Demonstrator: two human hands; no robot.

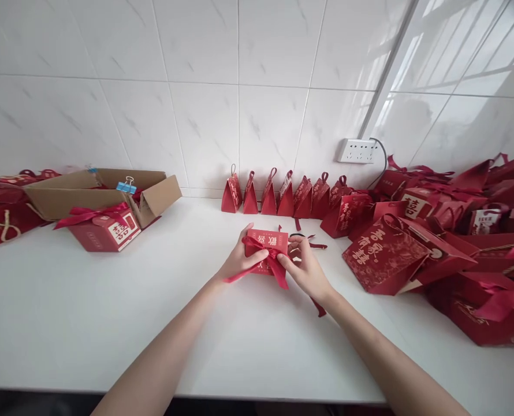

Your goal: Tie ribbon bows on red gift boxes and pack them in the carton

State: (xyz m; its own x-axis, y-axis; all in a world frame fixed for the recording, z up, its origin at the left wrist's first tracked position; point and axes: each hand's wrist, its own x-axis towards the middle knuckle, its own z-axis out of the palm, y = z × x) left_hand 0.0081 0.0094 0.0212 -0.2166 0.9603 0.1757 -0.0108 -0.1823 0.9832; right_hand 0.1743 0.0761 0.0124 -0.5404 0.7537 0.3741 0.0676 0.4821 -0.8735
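Note:
Between my hands, over the middle of the white table, is a small red gift box [255, 247] with white characters and a red ribbon bow [272, 255] across its front. My left hand [241, 257] grips the box's left side, its thumb pressed on the bow near the knot. At the right side, my right hand [304, 264] is closed, with the thumb on the bow's right part and the fingers curled at the box edge. The ribbon's tails hang down over the box front. The back of the box is hidden.
Red triangular boxes with loops [250, 196] stand along the tiled wall. A pile of red gift boxes [413, 248] lies right. Loose dark red ribbon pieces [319, 307] lie by my right hand. A cardboard box [66, 195] with blue clips and a red hexagonal box [95, 234] are left.

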